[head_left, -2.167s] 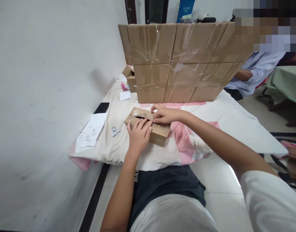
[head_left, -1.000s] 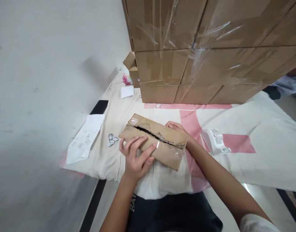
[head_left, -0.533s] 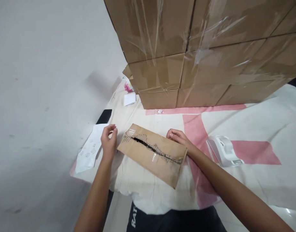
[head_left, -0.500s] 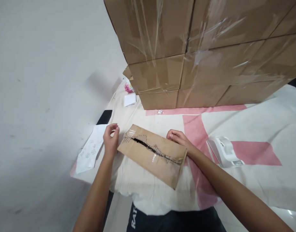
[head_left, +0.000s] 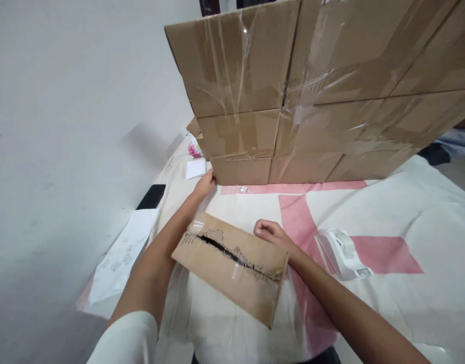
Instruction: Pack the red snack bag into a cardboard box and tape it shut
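Observation:
My left hand [head_left: 205, 184] reaches forward to the lower left corner of a tall, taped cardboard panel [head_left: 240, 134]. Its fingertips are hidden at the panel's edge, so I cannot tell whether they grip it. A small flat cardboard box [head_left: 225, 288] with a ragged dark slit and bits of clear tape lies at an angle on the cloth in front of me. Just behind its far right edge rests my right hand [head_left: 271, 232], fingers curled in with nothing visible in them; the wrist is beside the box's right corner.
A white tape dispenser [head_left: 344, 255] stands to the right on the pink-and-white cloth [head_left: 391, 202]. On the left, by the wall, lie a marked paper sheet [head_left: 121, 258] and a black flat object [head_left: 151, 196]. A white square pad [head_left: 196, 169] and a clear scrap [head_left: 244, 189] lie near the panel.
My left hand has moved forward and right, from beside the box to the panel's lower left corner. My right hand stays by the box. The view has tilted up slightly.

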### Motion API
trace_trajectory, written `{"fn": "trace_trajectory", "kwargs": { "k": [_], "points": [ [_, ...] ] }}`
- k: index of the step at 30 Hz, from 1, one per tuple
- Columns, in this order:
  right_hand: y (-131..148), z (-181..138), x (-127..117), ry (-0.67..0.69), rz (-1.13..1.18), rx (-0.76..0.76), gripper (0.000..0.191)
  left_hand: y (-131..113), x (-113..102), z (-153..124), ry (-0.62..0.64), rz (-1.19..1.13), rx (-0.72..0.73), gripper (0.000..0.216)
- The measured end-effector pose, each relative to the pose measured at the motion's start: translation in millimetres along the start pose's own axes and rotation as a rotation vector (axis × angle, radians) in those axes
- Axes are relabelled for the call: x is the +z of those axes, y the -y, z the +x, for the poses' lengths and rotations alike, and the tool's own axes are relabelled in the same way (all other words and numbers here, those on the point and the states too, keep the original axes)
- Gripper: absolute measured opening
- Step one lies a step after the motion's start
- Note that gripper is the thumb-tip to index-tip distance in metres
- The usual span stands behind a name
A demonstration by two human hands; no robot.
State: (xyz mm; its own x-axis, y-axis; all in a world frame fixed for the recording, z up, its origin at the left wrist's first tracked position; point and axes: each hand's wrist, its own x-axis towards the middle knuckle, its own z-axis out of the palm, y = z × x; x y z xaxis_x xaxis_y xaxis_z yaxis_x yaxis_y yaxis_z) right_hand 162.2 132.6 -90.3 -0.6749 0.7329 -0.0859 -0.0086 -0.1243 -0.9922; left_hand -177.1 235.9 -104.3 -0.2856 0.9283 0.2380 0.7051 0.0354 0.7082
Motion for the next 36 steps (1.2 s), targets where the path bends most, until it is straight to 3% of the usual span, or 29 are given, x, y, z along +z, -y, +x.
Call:
{"fn": "trace_trajectory", "kwargs": {
  "k": [3, 7, 18, 28, 36],
  "points": [
    [3, -1, 1, 0.001, 0.021, 0.028, 0.049, 2, 9, 11, -0.005, 0.020, -0.014, 0.031],
    [2, -2, -1, 0.022, 0.078, 0.057, 0.048, 10, 15, 4, -0.093, -0.013, -0.013, 0.028],
    [3, -3, -1, 0.024, 0.043, 0.116, 0.047, 27, 6, -1, -0.388, -0.390, -0.119, 0.024],
    [8, -5, 0, 0.016, -0.034, 0.127, 0.045, 27, 8, 3, -0.392, -0.497, -0.119, 0.009],
    [4, -4, 0, 0.009, -0.037, 0.149, 0.043, 22, 11, 3, -0.370, -0.503, -0.145, 0.016]
  ]
}}
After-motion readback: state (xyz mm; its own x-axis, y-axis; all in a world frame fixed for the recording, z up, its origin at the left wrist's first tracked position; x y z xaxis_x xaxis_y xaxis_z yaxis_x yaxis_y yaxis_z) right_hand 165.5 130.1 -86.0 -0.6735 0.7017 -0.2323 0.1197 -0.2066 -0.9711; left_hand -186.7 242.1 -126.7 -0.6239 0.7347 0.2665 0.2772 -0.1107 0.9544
